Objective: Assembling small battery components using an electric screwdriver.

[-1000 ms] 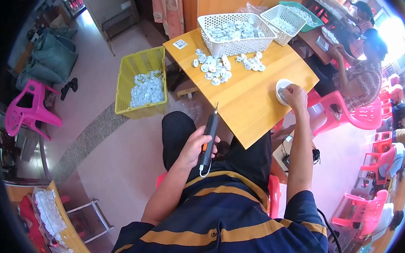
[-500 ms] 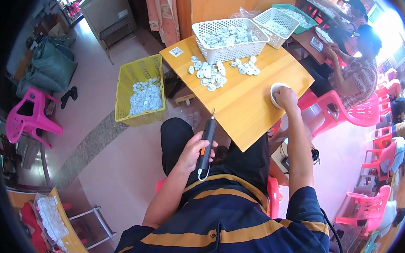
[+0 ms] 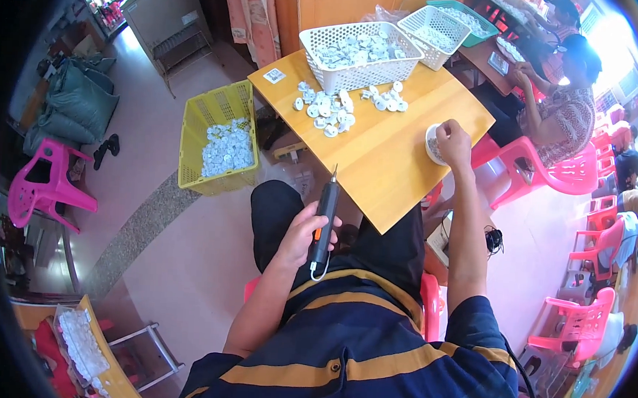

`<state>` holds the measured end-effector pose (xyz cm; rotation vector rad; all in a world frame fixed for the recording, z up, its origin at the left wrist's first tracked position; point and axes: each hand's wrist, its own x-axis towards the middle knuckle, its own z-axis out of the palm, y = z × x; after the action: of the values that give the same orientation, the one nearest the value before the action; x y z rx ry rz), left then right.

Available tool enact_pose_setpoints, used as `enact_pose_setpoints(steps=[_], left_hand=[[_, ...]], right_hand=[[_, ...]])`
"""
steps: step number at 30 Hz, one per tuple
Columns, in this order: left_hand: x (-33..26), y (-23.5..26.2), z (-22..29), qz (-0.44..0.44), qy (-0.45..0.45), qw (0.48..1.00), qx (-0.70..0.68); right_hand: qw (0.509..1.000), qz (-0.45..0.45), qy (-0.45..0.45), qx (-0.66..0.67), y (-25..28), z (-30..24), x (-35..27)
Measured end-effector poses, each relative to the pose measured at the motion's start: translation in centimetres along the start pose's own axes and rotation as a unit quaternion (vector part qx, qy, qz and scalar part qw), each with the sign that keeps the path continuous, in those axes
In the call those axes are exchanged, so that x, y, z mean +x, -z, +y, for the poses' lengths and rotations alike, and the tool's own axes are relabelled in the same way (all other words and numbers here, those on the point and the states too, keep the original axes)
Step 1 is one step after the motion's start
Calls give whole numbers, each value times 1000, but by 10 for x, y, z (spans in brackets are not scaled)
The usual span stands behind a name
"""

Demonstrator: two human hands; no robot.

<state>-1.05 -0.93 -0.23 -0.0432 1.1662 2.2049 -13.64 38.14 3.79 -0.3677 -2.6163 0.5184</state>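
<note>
My left hand [image 3: 300, 234] grips a black pen-shaped electric screwdriver [image 3: 325, 215] over my lap, its tip pointing up toward the near edge of the yellow wooden table [image 3: 385, 159]. My right hand [image 3: 453, 141] rests in a small white bowl [image 3: 432, 143] at the table's right edge, fingers bunched inside it; what they hold is hidden. A loose pile of small white round parts [image 3: 333, 108] lies on the far half of the table, in front of a white mesh basket [image 3: 357, 55] filled with the same parts.
A yellow crate [image 3: 218, 141] of white parts stands on the floor left of the table. A second white basket [image 3: 440, 26] and a green tray [image 3: 462, 13] sit behind. Another person [image 3: 565, 103] sits at the right among pink plastic chairs [image 3: 548, 170]. A pink stool [image 3: 42, 187] stands far left.
The view has shifted slightly. My right hand stays at the white bowl and my left hand keeps the screwdriver over my lap.
</note>
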Motion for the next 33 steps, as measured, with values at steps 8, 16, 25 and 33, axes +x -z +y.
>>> enact_pose_setpoints(steps=[8,16,25,33], left_hand=[[-3,-4,1,-22,2,1000,15],[-4,-5,-1,-41,-7,999,33],[-7,-11,2,-52,0,998,45],[-6,-9,3,-46,2,997,69]], right_hand=[[816,-133,-114,552,-29,-77,-62],[691,-208,-187,667,-70,-122,-107],[654,-214,-197,698,-74,-127,-112],[656,-217,-180,700,-74,-131,-118]])
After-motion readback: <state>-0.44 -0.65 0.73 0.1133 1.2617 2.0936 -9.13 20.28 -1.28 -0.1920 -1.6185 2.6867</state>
